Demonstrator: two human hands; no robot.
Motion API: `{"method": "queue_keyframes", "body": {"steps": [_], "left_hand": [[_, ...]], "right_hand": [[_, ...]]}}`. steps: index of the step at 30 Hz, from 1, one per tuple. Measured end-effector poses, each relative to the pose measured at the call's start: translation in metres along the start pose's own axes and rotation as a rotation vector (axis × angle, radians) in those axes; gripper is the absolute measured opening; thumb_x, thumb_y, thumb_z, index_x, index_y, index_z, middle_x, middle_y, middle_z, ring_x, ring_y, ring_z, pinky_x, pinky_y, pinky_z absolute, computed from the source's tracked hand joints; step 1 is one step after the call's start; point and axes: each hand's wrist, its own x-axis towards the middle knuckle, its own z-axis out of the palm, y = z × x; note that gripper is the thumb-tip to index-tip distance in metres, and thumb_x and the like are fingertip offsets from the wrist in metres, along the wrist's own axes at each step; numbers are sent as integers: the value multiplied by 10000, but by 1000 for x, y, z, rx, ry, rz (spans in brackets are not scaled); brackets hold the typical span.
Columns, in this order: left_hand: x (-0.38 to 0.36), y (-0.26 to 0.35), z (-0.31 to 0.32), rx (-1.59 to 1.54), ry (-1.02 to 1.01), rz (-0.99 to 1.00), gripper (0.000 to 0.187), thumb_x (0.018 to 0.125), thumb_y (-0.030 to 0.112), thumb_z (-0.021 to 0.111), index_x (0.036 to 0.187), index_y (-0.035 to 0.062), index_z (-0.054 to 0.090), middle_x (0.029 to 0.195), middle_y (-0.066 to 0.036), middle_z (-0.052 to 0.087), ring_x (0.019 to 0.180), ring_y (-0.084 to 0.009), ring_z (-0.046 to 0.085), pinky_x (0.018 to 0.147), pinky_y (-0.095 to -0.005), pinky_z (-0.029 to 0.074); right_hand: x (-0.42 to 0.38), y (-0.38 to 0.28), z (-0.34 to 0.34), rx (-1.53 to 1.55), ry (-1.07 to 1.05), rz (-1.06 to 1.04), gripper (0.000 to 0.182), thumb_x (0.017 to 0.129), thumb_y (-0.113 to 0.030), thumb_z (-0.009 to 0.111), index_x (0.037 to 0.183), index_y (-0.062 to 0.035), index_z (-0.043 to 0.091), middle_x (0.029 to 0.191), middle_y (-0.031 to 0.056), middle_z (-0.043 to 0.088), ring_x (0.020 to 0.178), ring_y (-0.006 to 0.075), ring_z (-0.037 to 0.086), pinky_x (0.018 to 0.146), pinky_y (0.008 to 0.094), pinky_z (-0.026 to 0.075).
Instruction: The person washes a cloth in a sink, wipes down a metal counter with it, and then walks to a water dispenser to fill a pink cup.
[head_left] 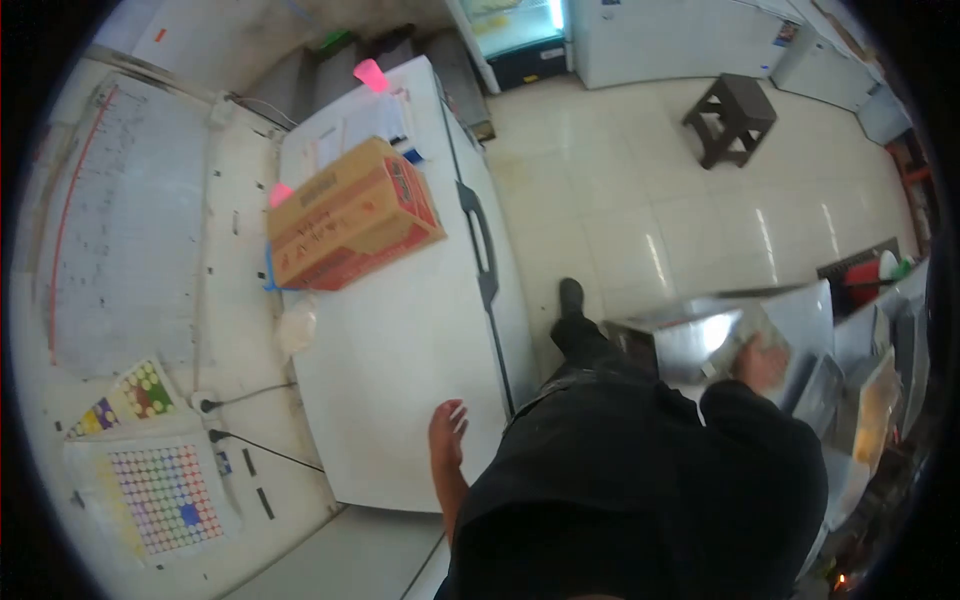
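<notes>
My left hand [448, 434] hovers beside the front edge of a white chest freezer [400, 400], its fingers apart and slightly bent, with nothing in it. To the right, my right hand [763, 364] presses on a greyish cloth [748, 330] over a shiny steel counter [690, 345]. That hand is somewhat blurred, and its fingers merge with the cloth. Steel trays [818, 392] stand just right of it.
On the freezer lie a brown-and-red cardboard box [350, 215] and papers [365, 130]. A dark stool [733, 118] stands on the tiled floor. Power cords [265, 450] run from the wall. A small flame [841, 580] shows at the lower right.
</notes>
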Motion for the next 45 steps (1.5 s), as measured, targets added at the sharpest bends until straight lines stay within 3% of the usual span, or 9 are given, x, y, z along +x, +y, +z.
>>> {"method": "queue_keyframes", "body": {"steps": [3,4,7,14,15,23,28,35,45], "left_hand": [[44,38,67,-54,-55,-75,326,1008,320,468,1195,67,552,1231,-80,582,1171,-255,547,977,-392,422],[52,62,97,-39,-61,-59,326,1008,320,468,1195,67,552,1231,-80,582,1171,-255,547,977,-392,422],[88,136,177,158,-261,-75,336,1008,338,469,1188,68,558,1198,-76,595,1126,-217,567,936,-372,454],[208,241,338,513,-463,130,316,960,325,543,1183,101,558,1159,-55,610,1076,-190,584,870,-332,442],[240,242,355,471,-495,135,304,955,306,542,1181,104,559,1178,-53,597,1093,-198,575,889,-350,432],[457,219,517,555,-622,-485,286,941,250,548,1165,74,573,1232,-59,570,1103,-223,563,866,-350,478],[601,169,598,897,-904,-382,326,953,226,508,1218,36,522,1258,-68,554,1150,-220,558,810,-330,512],[474,210,784,1122,-796,-296,275,945,226,518,1143,41,566,1188,-57,607,1107,-220,580,803,-324,489],[436,108,967,1585,-984,142,286,950,231,514,1145,33,580,1149,-71,631,1018,-223,616,770,-332,501]], "right_hand": [[33,24,112,-77,268,31,825,903,-674,401,1371,0,489,1464,192,428,1365,330,388,1131,496,266],[17,-12,33,-195,109,157,833,893,-680,418,1397,-19,463,1457,169,443,1360,290,406,1128,503,262],[20,-19,36,-169,4,259,798,936,-679,336,1447,-72,421,1509,118,395,1422,280,315,1136,544,198],[36,-23,13,46,73,367,758,880,-535,556,1343,60,474,1417,231,460,1352,352,391,1124,528,250],[24,-17,60,14,337,430,761,872,-509,561,1314,104,477,1383,281,470,1333,403,395,1126,517,256],[-50,-66,-16,127,-124,892,832,944,-562,412,1514,8,205,1600,171,155,1487,312,99,1186,496,96],[-124,-104,-35,38,-174,1317,797,962,-548,374,1519,-6,199,1601,160,156,1491,297,86,1187,499,93],[-75,-133,-30,-49,-220,1514,761,972,-501,368,1523,-10,184,1612,140,126,1499,272,52,1188,501,87],[215,-97,36,104,-106,913,713,955,-357,436,1511,21,199,1602,150,165,1493,289,99,1194,490,66]]}}
